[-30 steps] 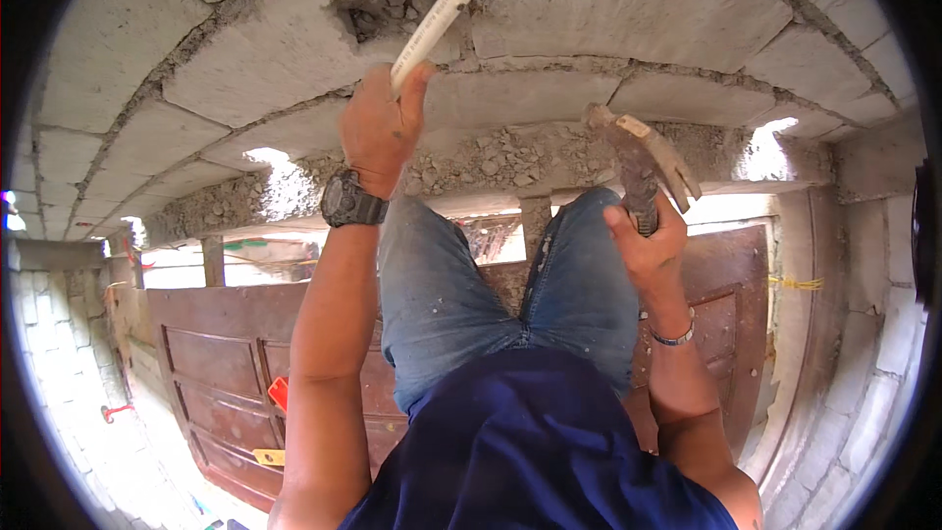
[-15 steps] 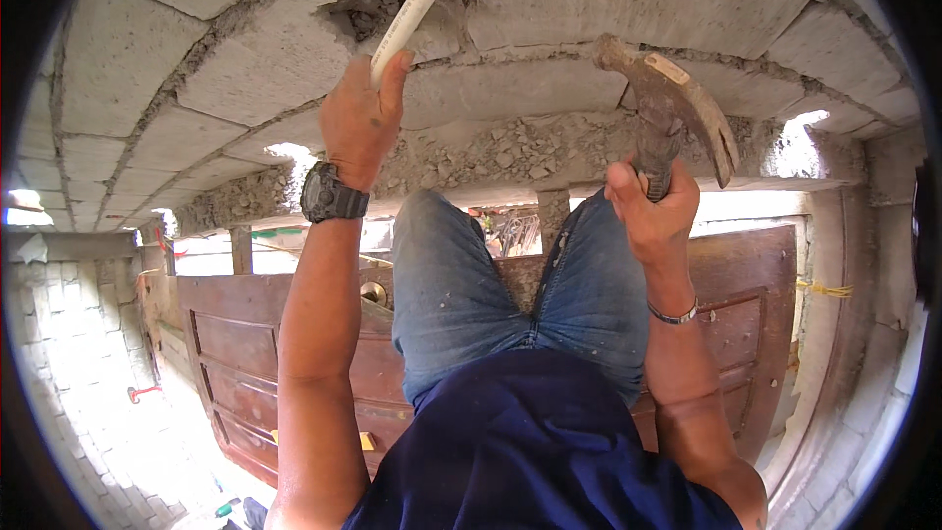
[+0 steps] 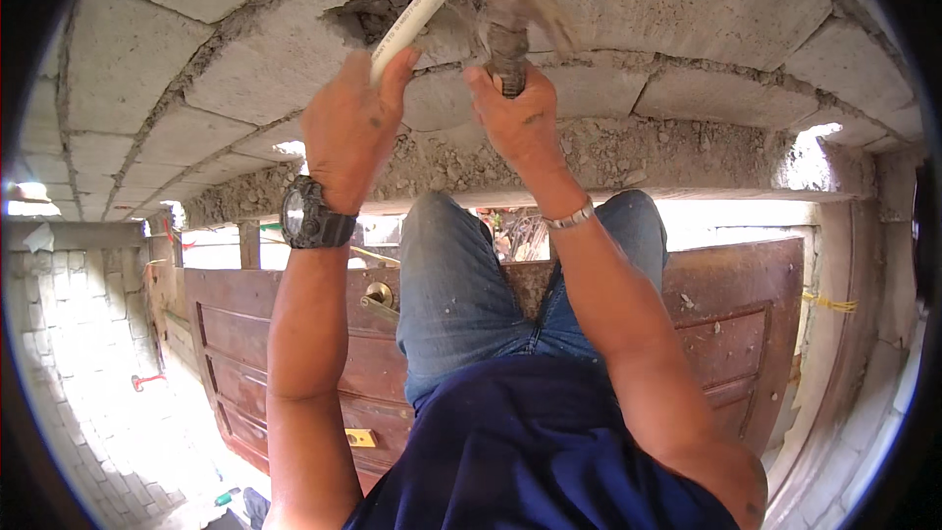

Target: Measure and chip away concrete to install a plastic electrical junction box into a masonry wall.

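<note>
A length of white plastic pipe (image 3: pixel 412 25) is gripped near its lower end by my left hand (image 3: pixel 353 132), tilted up to the right in front of the block wall. Behind the pipe is a rough hole (image 3: pixel 378 12) broken into the blocks. My right hand (image 3: pixel 525 123) is wrapped round the dark grip of a claw hammer (image 3: pixel 508 15). The hammer's head, blurred by motion, meets or nearly meets the pipe's upper end; whether they touch I cannot tell. What the pipe's far end faces is hidden.
Concrete blocks (image 3: pixel 265 79) with rough mortar joints curve across the top. Below runs a ledge of rubble (image 3: pixel 677 152). Under me lies a brown panelled door (image 3: pixel 726 334) with a round knob (image 3: pixel 378 294) and a yellow level (image 3: pixel 360 438). A red tool (image 3: pixel 147 382) lies at the lower left.
My right hand has swung the hammer left and up to the pipe's end. My left hand, still holding the pipe, has shifted slightly, and the pipe tilts more to the right.
</note>
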Demonstrator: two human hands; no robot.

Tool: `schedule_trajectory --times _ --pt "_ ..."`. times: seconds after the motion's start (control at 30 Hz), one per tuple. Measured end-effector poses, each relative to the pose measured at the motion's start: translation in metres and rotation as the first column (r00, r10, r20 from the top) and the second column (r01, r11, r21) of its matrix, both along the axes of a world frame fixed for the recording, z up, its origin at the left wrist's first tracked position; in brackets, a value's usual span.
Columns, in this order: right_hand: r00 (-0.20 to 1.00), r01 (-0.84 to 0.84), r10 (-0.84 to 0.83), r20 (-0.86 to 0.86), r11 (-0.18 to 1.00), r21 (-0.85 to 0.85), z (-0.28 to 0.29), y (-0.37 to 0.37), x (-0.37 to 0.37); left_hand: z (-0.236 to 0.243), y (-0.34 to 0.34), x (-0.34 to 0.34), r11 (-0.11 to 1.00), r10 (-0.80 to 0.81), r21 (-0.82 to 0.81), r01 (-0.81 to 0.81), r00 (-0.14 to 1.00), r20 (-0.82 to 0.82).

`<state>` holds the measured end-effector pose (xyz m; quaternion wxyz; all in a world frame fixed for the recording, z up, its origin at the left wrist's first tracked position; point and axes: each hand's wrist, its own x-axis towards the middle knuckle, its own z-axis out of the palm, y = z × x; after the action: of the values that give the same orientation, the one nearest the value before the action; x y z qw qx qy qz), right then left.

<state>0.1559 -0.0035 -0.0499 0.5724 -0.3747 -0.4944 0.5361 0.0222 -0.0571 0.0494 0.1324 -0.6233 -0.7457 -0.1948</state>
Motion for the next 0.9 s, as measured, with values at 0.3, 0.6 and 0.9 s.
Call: schedule_trajectory --times 0.3,0.6,0.9 --pt "0.918 0.231 -0.059 -0.393 0.883 0.408 0.045 -0.040 0.049 0.015 0.000 -0.015 0.997 -0.040 -0.067 0.036 0.998 -0.058" --pt "0.941 0.124 -0.226 0.253 0.924 0.363 0.024 -0.052 0.028 0.019 0.001 -0.027 0.993 -0.098 -0.075 0.090 0.990 -0.104" --pt "0.848 0.180 -0.375 0.375 0.868 0.463 -0.003 -0.013 0.012 0.022 0.009 -0.033 0.987 -0.153 -0.066 0.143 0.974 -0.165"
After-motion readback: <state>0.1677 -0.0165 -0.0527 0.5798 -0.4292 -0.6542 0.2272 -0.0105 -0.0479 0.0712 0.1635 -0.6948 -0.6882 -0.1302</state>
